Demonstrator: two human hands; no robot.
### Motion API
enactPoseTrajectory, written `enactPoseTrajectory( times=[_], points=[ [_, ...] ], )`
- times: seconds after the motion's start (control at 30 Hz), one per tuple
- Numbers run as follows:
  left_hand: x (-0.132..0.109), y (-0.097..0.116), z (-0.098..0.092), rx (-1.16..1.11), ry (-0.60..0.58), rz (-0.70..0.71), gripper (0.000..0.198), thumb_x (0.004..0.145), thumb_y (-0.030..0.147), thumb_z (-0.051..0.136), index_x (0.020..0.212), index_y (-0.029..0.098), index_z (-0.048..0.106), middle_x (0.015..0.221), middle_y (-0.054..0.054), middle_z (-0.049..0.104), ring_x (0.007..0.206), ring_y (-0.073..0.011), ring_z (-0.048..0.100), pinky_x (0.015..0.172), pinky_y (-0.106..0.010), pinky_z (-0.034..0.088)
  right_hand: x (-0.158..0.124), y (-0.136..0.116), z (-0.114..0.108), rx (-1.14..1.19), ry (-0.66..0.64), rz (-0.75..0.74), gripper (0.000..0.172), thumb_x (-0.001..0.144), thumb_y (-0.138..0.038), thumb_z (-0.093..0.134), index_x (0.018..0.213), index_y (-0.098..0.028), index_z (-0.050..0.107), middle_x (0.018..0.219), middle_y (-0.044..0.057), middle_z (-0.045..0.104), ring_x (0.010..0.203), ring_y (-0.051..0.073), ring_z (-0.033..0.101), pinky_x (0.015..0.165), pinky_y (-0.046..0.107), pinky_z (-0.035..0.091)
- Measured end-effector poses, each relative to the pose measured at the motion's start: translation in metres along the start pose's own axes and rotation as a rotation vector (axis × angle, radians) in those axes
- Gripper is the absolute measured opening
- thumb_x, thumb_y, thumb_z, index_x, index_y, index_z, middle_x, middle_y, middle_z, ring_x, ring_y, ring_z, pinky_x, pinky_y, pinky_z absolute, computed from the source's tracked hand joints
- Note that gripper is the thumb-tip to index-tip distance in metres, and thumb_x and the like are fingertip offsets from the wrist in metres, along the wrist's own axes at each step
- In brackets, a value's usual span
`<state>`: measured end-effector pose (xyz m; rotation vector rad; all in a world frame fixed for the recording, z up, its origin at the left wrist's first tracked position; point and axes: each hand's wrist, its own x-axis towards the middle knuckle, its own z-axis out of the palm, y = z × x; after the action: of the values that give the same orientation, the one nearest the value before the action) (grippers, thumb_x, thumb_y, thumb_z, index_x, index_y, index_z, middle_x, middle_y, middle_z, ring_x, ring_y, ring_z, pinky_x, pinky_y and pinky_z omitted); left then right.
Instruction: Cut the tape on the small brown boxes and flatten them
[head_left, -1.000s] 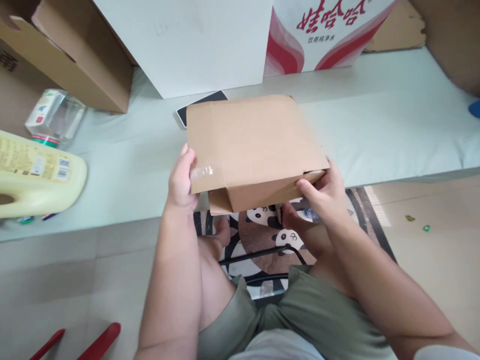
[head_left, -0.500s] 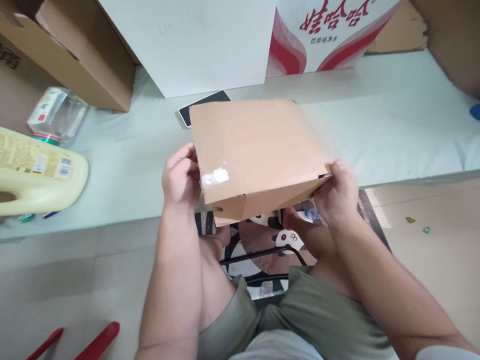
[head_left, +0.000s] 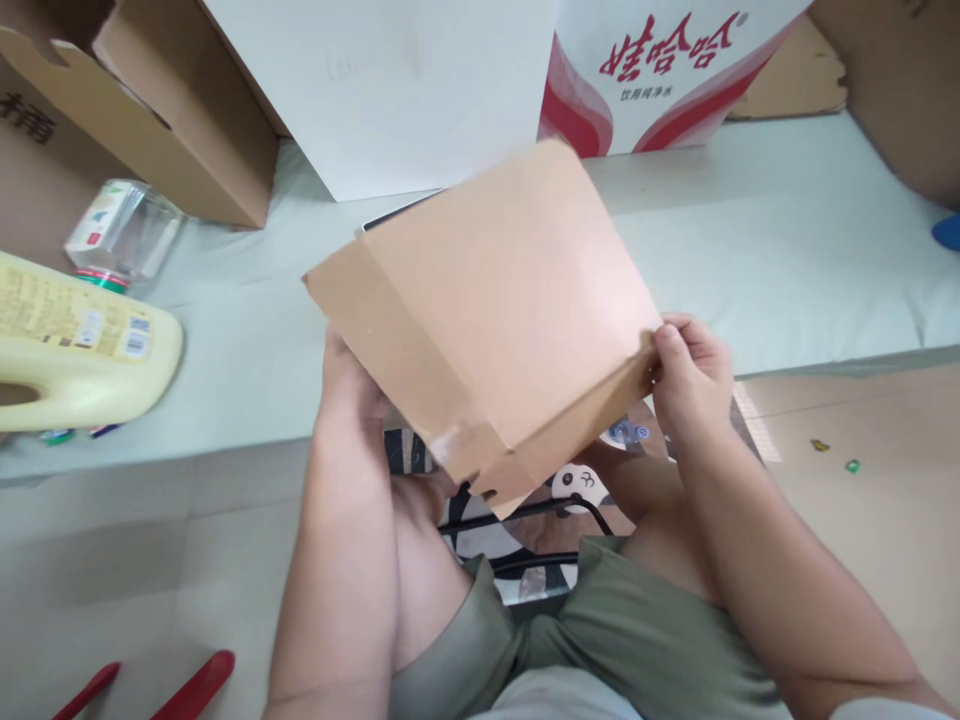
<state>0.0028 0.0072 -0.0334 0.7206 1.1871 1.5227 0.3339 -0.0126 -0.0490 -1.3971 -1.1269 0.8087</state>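
A brown cardboard box (head_left: 510, 300), flattened-looking and tilted, is held up over my lap. Its left flap (head_left: 382, 350) bears a shiny strip of clear tape near the bottom corner. My right hand (head_left: 690, 375) pinches the box's right corner, thumb on top. At the left side, my left hand (head_left: 349, 375) holds the box from behind the flap, which hides most of its fingers. The box partly covers a dark, white-edged flat device (head_left: 397, 212) on the cloth.
Cloth-covered surface (head_left: 750, 250) holds a white carton (head_left: 420, 90), a red-printed carton (head_left: 667, 80), an open brown box (head_left: 187, 110), a clear bottle (head_left: 124, 235) and a yellow jug (head_left: 82, 345). Red handles (head_left: 195, 685) show at lower left. A panda-print mat (head_left: 577, 487) lies below.
The box has turned, its left flap swinging out to the left and its near corner dropping toward my lap. My left hand has slipped lower behind the flap; my right hand keeps its corner.
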Motion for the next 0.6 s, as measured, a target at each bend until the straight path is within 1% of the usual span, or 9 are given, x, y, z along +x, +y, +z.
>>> enactPoseTrajectory(
  times=[0.1,0.17,0.27,0.33,0.4,0.43,0.5,0.57,0.6],
  points=[
    [0.000,0.002,0.003,-0.136,0.013,-0.020,0.030,0.065,0.039,0.085,0.085,0.021,0.072,0.083,-0.002,0.077,0.078,-0.0221,0.070,0.066,-0.037,0.057,0.001,-0.003,-0.002,-0.140,-0.025,-0.040,0.021,0.087,-0.044,0.070,0.091,-0.024,0.069,0.081,0.000,0.068,0.072,0.015,0.061,0.066,0.030,0.048],
    [0.002,0.003,0.005,-0.166,0.004,-0.073,0.026,0.068,0.040,0.082,0.085,0.022,0.072,0.082,-0.002,0.077,0.080,-0.0244,0.071,0.071,-0.041,0.061,0.001,-0.004,-0.002,-0.142,-0.028,-0.044,0.023,0.083,-0.040,0.073,0.099,-0.025,0.069,0.091,0.002,0.070,0.079,0.017,0.062,0.070,0.031,0.050],
    [0.002,0.009,0.012,-0.195,0.057,-0.139,0.019,0.083,0.041,0.069,0.086,0.022,0.071,0.078,-0.005,0.076,0.087,-0.0270,0.073,0.082,-0.044,0.063,0.003,-0.003,-0.003,-0.013,-0.087,0.126,0.029,0.076,-0.041,0.077,0.098,-0.025,0.066,0.082,0.000,0.066,0.068,0.015,0.057,0.059,0.027,0.045],
    [-0.002,0.014,0.018,-0.250,0.064,-0.126,0.035,0.092,0.051,0.058,0.090,0.020,0.072,0.086,-0.009,0.078,0.104,-0.0303,0.073,0.091,-0.045,0.063,0.004,-0.002,-0.003,0.030,-0.134,0.250,0.028,0.075,-0.044,0.079,0.086,-0.024,0.064,0.071,-0.002,0.061,0.060,0.012,0.052,0.053,0.025,0.040],
    [-0.006,0.016,0.023,-0.285,0.043,-0.091,0.046,0.095,0.060,0.053,0.096,0.019,0.074,0.099,-0.012,0.079,0.116,-0.0324,0.071,0.096,-0.045,0.062,0.005,-0.003,-0.003,0.013,-0.121,0.279,0.029,0.073,-0.044,0.082,0.080,-0.023,0.063,0.069,-0.002,0.060,0.058,0.011,0.050,0.051,0.024,0.039],
    [-0.007,0.016,0.024,-0.279,0.047,-0.080,0.042,0.093,0.057,0.057,0.097,0.019,0.074,0.103,-0.012,0.080,0.118,-0.0323,0.071,0.098,-0.044,0.062,0.005,-0.004,-0.002,0.023,-0.090,0.265,0.030,0.072,-0.044,0.083,0.081,-0.023,0.064,0.070,-0.002,0.061,0.059,0.011,0.050,0.051,0.023,0.039],
    [-0.006,0.014,0.026,-0.247,0.097,-0.064,0.022,0.088,0.040,0.070,0.097,0.020,0.074,0.107,-0.009,0.080,0.117,-0.0298,0.072,0.101,-0.041,0.061,0.006,-0.008,0.000,0.138,-0.038,0.221,0.037,0.068,-0.049,0.086,0.085,-0.024,0.065,0.074,-0.001,0.063,0.062,0.012,0.053,0.052,0.024,0.042],
    [-0.003,0.008,0.026,-0.256,0.168,-0.054,0.011,0.086,0.026,0.073,0.095,0.020,0.073,0.108,-0.007,0.080,0.114,-0.0269,0.073,0.101,-0.038,0.061,0.004,-0.010,0.002,0.297,-0.065,0.203,0.045,0.064,-0.059,0.086,0.084,-0.026,0.063,0.072,-0.002,0.062,0.060,0.013,0.054,0.050,0.025,0.042],
    [0.000,0.006,0.026,-0.280,0.188,-0.062,0.009,0.086,0.025,0.072,0.094,0.020,0.073,0.109,-0.007,0.080,0.113,-0.0258,0.074,0.101,-0.037,0.061,0.002,-0.011,0.003,0.345,-0.120,0.213,0.049,0.062,-0.064,0.086,0.082,-0.026,0.062,0.068,-0.003,0.060,0.056,0.012,0.052,0.048,0.025,0.041]
  ],
)
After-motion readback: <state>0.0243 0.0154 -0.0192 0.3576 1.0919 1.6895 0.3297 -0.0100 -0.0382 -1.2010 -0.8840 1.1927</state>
